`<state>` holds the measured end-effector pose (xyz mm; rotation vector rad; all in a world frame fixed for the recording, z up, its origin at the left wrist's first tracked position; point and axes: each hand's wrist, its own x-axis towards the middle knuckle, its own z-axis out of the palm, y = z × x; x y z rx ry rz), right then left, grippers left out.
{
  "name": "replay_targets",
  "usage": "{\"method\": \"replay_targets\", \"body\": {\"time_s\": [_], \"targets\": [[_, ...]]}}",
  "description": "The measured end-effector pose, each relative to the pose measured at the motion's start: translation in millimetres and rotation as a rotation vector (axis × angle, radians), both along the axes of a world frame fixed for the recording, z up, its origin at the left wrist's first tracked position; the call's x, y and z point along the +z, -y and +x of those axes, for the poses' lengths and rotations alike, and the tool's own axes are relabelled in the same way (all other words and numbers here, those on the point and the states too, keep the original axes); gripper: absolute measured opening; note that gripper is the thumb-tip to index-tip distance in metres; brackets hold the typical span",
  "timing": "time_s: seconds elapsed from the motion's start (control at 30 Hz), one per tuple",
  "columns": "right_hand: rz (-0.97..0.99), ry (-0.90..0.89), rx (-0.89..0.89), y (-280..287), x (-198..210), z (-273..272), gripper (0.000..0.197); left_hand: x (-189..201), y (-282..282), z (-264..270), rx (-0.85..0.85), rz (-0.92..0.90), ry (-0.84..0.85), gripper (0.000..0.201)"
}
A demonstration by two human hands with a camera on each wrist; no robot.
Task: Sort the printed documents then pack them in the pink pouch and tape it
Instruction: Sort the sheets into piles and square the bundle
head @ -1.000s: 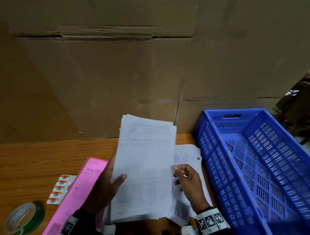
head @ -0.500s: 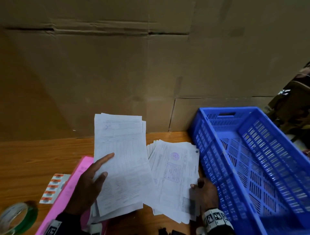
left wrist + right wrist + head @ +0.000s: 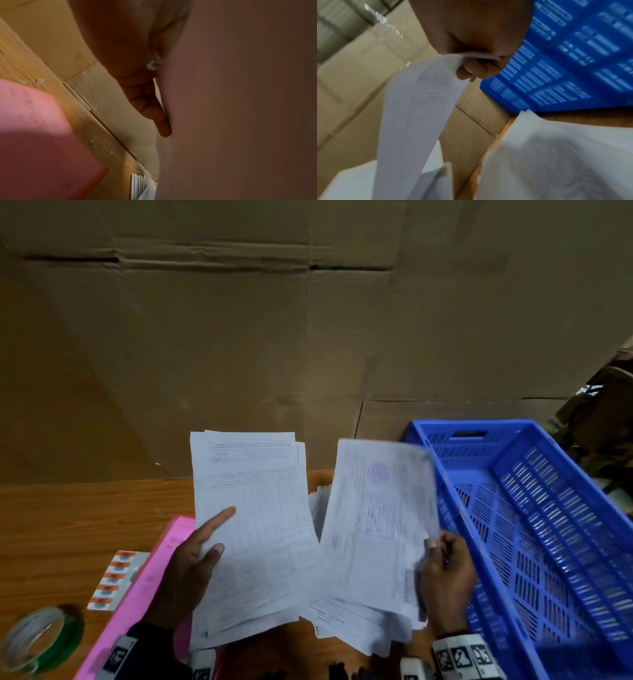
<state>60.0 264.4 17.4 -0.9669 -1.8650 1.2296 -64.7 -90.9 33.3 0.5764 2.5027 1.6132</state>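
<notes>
Since half a second ago the right hand (image 3: 447, 580) has lifted one sheet (image 3: 380, 518) off the loose pile (image 3: 346, 623); the sheet now stands tilted and blurred above the pile instead of lying flat on it. The right wrist view shows the thumb and curled fingers (image 3: 476, 70) pinching the sheet's near right edge.

The left hand (image 3: 186, 573) holds a sorted stack (image 3: 253, 529) upright at the left, thumb and forefinger laid across its face and the other fingers straight behind it, as the left wrist view shows (image 3: 154, 115). Its right edge nearly meets the lifted sheet's left edge, with a narrow gap between them higher up.

The pink pouch (image 3: 150, 583) lies flat on the worktop (image 3: 68, 525), under and left of the left hand, its near end running out of view. Just left of it lies a strip of labels (image 3: 114, 578), and at the near left corner a tape roll (image 3: 39, 638).

A blue crate (image 3: 534, 542) stands just right of the right hand, its left wall close to the sheet's right edge. A cardboard wall (image 3: 308, 337) closes off the far side of the worktop. Bare wood stretches along the far left.
</notes>
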Motion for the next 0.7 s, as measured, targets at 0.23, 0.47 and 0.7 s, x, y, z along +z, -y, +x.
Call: {"method": "replay_targets", "body": {"time_s": [0.23, 0.47, 0.7], "targets": [[-0.264, -0.248, 0.253, 15, 43, -15, 0.016, 9, -24, 0, -0.054, -0.004, 0.03, 0.05], [-0.287, -0.184, 0.388, 37, 38, -30, 0.01, 22, -40, 14, -0.002, 0.007, 0.065, 0.034], [-0.286, 0.022, 0.579, 67, 3, -35, 0.012, 28, -38, 21, 0.045, 0.054, 0.138, 0.038]]}}
